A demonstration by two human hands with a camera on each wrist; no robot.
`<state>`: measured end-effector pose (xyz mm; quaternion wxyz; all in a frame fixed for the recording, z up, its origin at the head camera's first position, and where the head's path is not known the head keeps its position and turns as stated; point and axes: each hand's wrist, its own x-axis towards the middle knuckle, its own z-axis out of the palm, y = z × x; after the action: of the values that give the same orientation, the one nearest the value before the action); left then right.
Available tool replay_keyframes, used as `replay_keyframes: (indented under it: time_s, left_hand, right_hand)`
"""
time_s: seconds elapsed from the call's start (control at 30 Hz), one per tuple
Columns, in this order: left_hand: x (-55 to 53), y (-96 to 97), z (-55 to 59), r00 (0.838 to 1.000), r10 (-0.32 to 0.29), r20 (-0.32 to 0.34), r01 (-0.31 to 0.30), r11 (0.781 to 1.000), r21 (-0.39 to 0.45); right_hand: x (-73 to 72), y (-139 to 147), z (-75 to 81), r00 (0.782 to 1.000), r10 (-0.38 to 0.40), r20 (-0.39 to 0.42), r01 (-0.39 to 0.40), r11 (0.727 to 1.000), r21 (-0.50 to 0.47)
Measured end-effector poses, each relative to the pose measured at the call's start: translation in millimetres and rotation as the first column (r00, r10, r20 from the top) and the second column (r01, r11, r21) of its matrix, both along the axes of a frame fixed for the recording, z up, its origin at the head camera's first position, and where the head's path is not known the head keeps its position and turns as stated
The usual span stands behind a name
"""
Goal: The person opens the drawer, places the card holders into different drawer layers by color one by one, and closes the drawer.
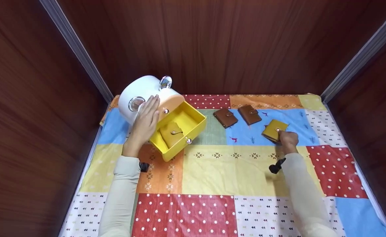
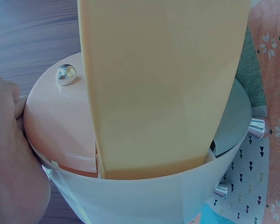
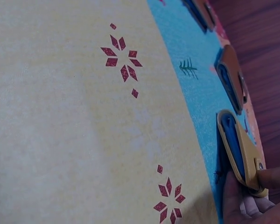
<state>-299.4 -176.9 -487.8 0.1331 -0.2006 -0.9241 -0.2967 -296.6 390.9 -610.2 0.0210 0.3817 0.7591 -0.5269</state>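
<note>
Your right hand (image 1: 289,138) pinches the yellow wallet (image 1: 273,129) short of the worktop (image 1: 209,171)'s far right corner, its blue inside (image 3: 232,142) showing only from that wrist, while your left hand (image 1: 146,121) rests straight-fingered on the box (image 1: 145,88) near the far left corner.

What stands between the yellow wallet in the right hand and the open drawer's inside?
Only the drawer's front wall with its knob faces the held yellow wallet; two brown wallets lie just beyond the direct line.
</note>
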Motion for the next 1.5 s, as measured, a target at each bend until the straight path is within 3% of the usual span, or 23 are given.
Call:
replay_keyframes:
  time_s: [0.33,0.63,1.17,1.5]
  left_hand:
    - [-0.1,-0.4,-0.5,0.998,-0.02,-0.065,0.02,1.0,0.003]
    - [-0.2,-0.4,-2.5,0.998,-0.009,-0.057,0.009,1.0,0.002]
    - [0.6,0.4,-0.6,0.999,-0.01,-0.044,0.01,1.0,0.001]
    - [0.3,-0.5,-1.1,0.999,-0.015,-0.049,0.015,1.0,0.009]
  right_hand:
    - [-1.4,1.3,-0.2,0.999,-0.032,-0.019,0.032,0.999,0.016]
    - [-0.8,0.9,1.6,1.0,-0.029,-0.002,0.029,0.999,-0.019]
    - [-2.1,-1.9,4.8,0.995,-0.097,-0.032,0.096,0.995,-0.034]
    - [-4.2,-3.1,7.1,0.997,-0.07,-0.041,0.067,0.995,-0.077]
